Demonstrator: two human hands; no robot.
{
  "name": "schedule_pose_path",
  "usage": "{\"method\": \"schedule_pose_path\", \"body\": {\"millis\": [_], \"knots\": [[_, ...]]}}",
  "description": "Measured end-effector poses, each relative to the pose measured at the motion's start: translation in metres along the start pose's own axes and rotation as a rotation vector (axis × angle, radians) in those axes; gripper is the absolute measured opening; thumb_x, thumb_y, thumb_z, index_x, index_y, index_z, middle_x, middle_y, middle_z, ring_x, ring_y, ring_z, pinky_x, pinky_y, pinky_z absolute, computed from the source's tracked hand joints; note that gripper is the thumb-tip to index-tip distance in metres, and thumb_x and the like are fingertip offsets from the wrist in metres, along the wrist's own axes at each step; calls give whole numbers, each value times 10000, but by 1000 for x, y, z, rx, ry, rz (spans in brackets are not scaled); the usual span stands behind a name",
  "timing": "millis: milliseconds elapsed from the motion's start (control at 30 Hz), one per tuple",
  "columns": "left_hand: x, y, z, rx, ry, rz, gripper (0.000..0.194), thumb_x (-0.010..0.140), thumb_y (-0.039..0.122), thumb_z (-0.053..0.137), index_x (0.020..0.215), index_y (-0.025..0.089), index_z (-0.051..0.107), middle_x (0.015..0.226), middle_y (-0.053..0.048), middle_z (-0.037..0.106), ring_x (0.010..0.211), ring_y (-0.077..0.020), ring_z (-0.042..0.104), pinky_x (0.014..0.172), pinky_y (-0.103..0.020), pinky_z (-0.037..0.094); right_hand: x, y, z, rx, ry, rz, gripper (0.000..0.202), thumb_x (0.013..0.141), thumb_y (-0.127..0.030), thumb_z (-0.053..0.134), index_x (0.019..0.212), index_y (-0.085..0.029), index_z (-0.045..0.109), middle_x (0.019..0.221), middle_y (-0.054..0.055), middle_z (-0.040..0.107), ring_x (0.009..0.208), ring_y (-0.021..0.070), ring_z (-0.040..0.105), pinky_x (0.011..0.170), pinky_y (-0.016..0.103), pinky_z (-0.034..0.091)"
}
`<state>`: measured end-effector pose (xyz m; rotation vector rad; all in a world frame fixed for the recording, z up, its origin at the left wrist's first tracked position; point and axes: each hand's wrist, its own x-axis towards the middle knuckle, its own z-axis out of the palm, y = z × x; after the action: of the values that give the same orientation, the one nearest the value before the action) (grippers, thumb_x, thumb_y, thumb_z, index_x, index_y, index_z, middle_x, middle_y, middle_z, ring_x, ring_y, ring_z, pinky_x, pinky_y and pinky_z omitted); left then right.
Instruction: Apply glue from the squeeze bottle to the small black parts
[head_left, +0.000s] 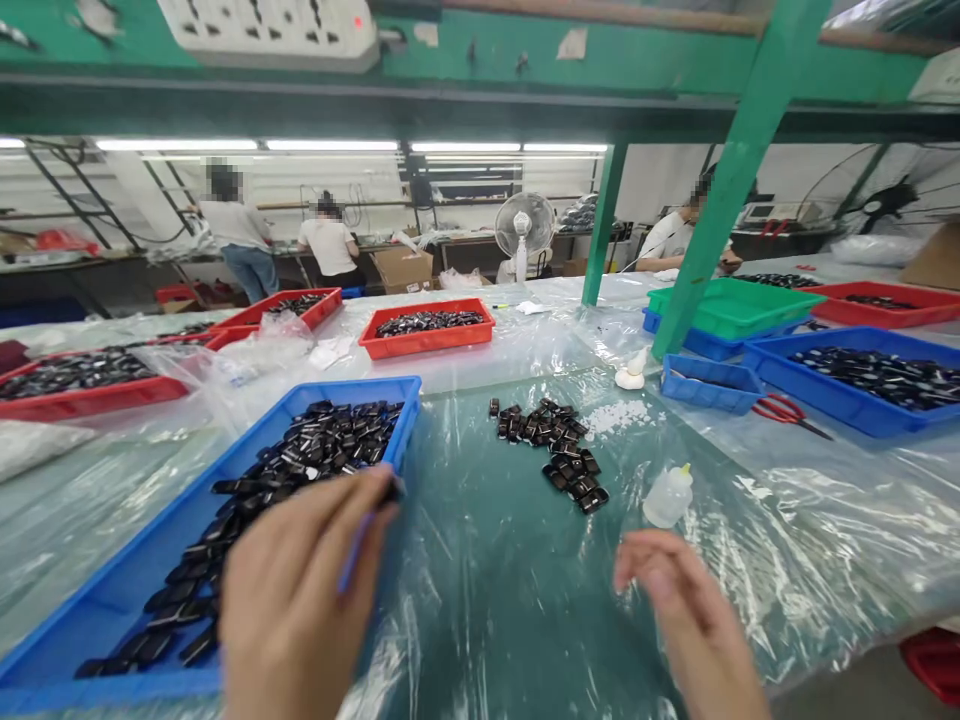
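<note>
My left hand (300,590) is over the right edge of a blue tray (411,425), its fingertips pinched on a small black part (393,491) that is mostly hidden by them. Inside the tray lie many glossy black parts (322,450) of that look. My right hand (690,610) hovers above the plastic-covered table, loosely curled, with nothing visible in its fingers. Just beyond it is a translucent squeeze bottle (669,496) with a yellowish tip. A loose cluster of black parts (551,430) lies between the hands, farther back, beside scattered small white pieces (621,417).
A green post (712,190) rises at the right, near a small blue bin (711,385) and red-handled scissors (787,412). Red trays (427,345) of parts stand farther back. A power strip (277,30) hangs overhead. Several people sit or stand beyond the table.
</note>
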<state>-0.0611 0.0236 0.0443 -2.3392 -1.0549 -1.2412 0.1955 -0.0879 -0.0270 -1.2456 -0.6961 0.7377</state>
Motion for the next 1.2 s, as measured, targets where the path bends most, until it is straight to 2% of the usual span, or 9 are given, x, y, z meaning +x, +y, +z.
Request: {"method": "schedule_pose_path", "body": {"millis": [100, 233, 333, 467, 667, 800, 933, 1100, 1200], "knots": [[7, -31, -1, 146, -51, -148, 489, 982, 449, 530, 1400, 194, 533, 1389, -187, 535, 1324, -498, 420, 1061, -698, 298, 31, 0, -41, -254, 313, -312, 476, 781, -544, 734, 1142, -276, 578, 1129, 86, 621, 1047, 288, 580, 952, 463, 429], [2, -17, 23, 126, -135, -46, 609, 990, 620, 366, 1342, 165, 565, 1353, -202, 562, 1261, -444, 506, 1010, -647, 415, 73, 6, -69, -406, 142, -214, 852, 725, -578, 750, 1428, -310, 349, 1512, 127, 427, 1291, 360, 467, 1037, 530, 386], [0, 23, 53, -17, -368, 44, 518, 1031, 549, 337, 1407, 240, 515, 1437, -129, 535, 1342, -348, 479, 1090, -580, 403, 84, 14, -70, -424, -64, -62, 680, 771, -616, 683, 1325, -273, 487, 1411, 138, 566, 1245, 348, 541, 1007, 492, 440], [22, 69, 107, -170, -776, -58, 776, 934, 717, 389, 1537, 230, 344, 1635, -150, 225, 1501, -390, 183, 1179, -647, 215, 84, 19, -70, -424, -105, -28, 560, 783, -634, 651, 1165, -229, 590, 1268, 155, 668, 1203, 339, 589, 989, 442, 468], [86, 89, 198, -225, -817, -7, 805, 904, 683, 526, 1556, 272, 291, 1660, -123, 124, 1519, -382, 87, 1199, -648, 80, 82, 19, -71, -391, -56, 13, 641, 747, -672, 648, 1178, -200, 606, 1219, 172, 699, 1128, 361, 646, 840, 404, 553], [106, 76, 235, -241, -831, -6, 580, 988, 471, 550, 1495, 233, 398, 1597, -139, 318, 1456, -370, 304, 1164, -658, 218, 78, 18, -65, -349, -11, 26, 601, 789, -661, 626, 1200, -221, 623, 1197, 140, 715, 1098, 339, 667, 779, 359, 569], [87, 57, 235, -231, -819, -29, 450, 997, 371, 568, 1416, 222, 500, 1540, -121, 411, 1416, -348, 376, 1144, -643, 279, 77, 19, -69, -318, -26, 91, 620, 774, -677, 647, 1204, -231, 631, 1219, 125, 708, 1111, 333, 659, 787, 332, 563], [51, 42, 199, -170, -750, -64, 357, 1050, 365, 418, 1363, 271, 562, 1500, -91, 497, 1439, -349, 355, 1147, -684, 227, 85, 30, -83, -271, -118, 229, 700, 746, -707, 669, 1267, -246, 596, 1349, 110, 637, 1210, 322, 599, 830, 296, 563], [57, 33, 188, -120, -660, -73, 306, 1022, 402, 479, 1211, 239, 657, 1416, -83, 581, 1430, -320, 372, 1193, -631, 165, 87, 38, -81, -272, -81, 255, 747, 708, -739, 672, 1268, -251, 600, 1329, 116, 640, 1186, 331, 609, 774, 295, 580]]}}
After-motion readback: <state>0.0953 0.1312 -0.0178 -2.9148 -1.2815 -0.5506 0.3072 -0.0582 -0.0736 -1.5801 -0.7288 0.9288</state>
